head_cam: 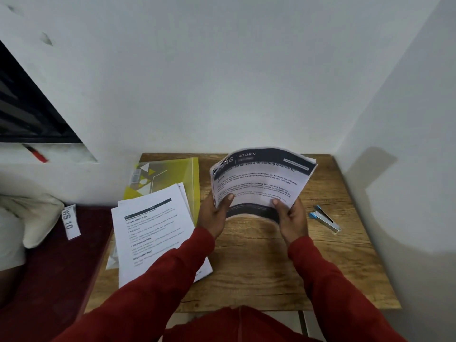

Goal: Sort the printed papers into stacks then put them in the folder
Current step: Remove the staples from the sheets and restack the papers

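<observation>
Hands, left (214,213) and right (291,219), grip papers (261,183) (bowed).

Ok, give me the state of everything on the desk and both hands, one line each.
Held papers: raised, bowed, gripped by both hands.
Left hand: grips their lower left edge.
Right hand: grips their lower right edge.
Paper stack: flat, overhanging the table's left edge.
Yellow folder: closed, partly under stack.
Stapler: lying untouched.

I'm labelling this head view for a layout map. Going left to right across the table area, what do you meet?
WS 10 label → stack of printed papers → left hand → right hand → stapler.
</observation>
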A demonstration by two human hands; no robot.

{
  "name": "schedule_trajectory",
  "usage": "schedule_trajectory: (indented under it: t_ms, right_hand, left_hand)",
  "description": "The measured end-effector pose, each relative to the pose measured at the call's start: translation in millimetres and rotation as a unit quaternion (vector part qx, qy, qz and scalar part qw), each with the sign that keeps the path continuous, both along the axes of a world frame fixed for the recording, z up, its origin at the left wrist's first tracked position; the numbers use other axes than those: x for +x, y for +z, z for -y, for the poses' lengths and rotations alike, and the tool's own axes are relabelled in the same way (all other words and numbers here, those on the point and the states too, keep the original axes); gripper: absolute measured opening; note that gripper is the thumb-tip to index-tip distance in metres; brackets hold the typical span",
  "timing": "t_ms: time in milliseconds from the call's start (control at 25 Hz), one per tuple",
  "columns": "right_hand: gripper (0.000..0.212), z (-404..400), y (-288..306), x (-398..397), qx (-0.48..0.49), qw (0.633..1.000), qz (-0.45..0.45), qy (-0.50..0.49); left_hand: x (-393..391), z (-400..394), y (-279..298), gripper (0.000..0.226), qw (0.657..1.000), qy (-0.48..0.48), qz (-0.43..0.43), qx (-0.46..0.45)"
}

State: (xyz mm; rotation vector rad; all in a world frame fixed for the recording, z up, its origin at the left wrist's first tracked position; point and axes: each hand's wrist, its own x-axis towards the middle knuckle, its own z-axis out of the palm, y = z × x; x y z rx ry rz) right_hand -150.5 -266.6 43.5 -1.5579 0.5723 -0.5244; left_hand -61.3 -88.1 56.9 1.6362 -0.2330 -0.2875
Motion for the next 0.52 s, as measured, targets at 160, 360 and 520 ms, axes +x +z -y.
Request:
schedule_trajectory:
  t_ms: [160,360,520]
  right_hand:
    - [0.026,3.8,-13.8,-2.3,0.001,0.999,-0.035,0.023]
    - [0.028,18.3,-3.6,4.1,0.0,0.997,-0.063,0.043]
    - [0.029,23.1,-7.9,1.3,0.027,0.988,-0.127,0.079]
  left_hand:
    - [4.0,3.9,-0.9,0.02,1.0,-0.004,-0.018,0.015]
    - [27.2,0.4,13.3,0.023,0.995,-0.08,-0.045,0.048]
    - [31.4,-2.1,8.9,0.026,0.989,-0.098,-0.085,0.067]
